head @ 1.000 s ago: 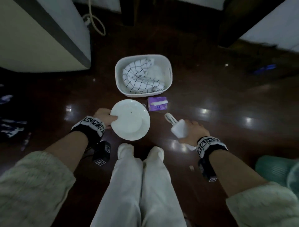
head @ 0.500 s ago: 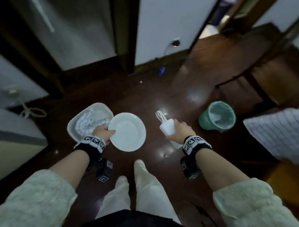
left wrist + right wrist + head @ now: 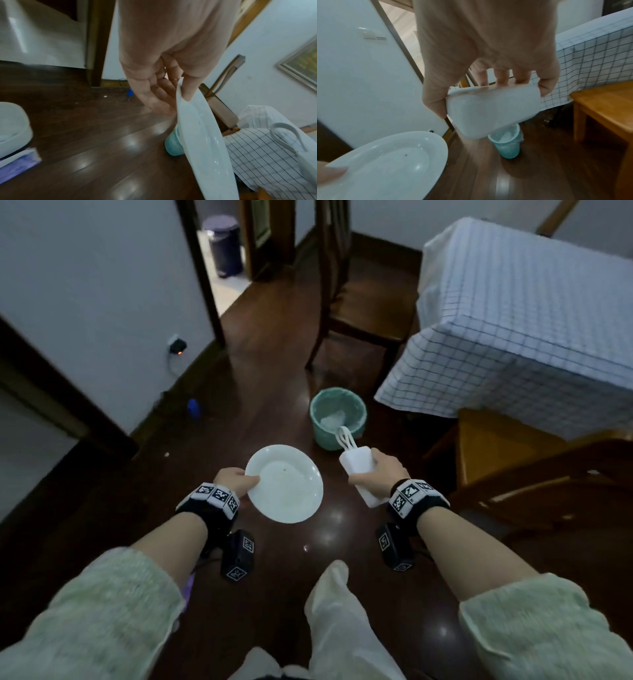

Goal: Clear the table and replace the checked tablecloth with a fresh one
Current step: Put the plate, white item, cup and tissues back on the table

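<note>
Fingers of left hand [image 3: 236, 481] pinch rim of white plate [image 3: 285, 483], thumb on top, other fingers [image 3: 159, 97] spread beneath; plate held tilted over dark wood floor [image 3: 260, 392]. Right hand [image 3: 380, 474] wraps white container [image 3: 359, 470], thumb one side, fingers [image 3: 501, 77] other; white utensils [image 3: 346, 438] stick out of top. Checked tablecloth [image 3: 513, 330] drapes desk, right and ahead, well apart from both hands. Teal bin [image 3: 337, 416] on floor just beyond container. Wooden chair [image 3: 356, 302] beside desk.

Tablecloth [image 3: 534, 313] cut off right
</note>
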Action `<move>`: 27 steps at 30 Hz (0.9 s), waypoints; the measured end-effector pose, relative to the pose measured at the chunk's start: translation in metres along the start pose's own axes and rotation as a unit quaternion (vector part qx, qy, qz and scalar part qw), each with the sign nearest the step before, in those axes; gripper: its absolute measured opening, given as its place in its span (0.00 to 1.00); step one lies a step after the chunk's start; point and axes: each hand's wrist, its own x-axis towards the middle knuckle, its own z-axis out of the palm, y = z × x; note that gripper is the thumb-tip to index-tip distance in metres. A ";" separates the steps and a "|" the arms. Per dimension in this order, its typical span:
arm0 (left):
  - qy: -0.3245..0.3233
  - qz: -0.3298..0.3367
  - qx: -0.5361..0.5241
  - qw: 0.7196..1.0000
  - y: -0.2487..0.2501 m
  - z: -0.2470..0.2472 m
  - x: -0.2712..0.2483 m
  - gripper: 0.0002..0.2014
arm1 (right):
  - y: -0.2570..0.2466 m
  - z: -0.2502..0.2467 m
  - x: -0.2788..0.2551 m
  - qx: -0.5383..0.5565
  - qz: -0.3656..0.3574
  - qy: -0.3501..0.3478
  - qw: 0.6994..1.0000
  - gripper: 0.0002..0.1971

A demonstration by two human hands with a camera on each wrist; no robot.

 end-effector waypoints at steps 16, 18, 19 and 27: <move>-0.051 0.076 0.098 0.991 0.273 0.180 0.085 0.13 | 0.096 -0.177 0.162 0.076 0.088 0.055 0.992 0.45; -0.068 0.077 0.086 0.991 0.301 0.195 0.095 0.13 | 0.099 -0.194 0.181 0.081 0.096 0.054 0.991 0.44; -0.072 0.076 0.078 0.991 0.316 0.202 0.101 0.13 | 0.100 -0.202 0.192 0.081 0.097 0.057 0.990 0.44; -0.131 0.079 0.039 0.987 0.444 0.252 0.170 0.14 | 0.094 -0.286 0.287 0.073 0.126 0.089 0.985 0.38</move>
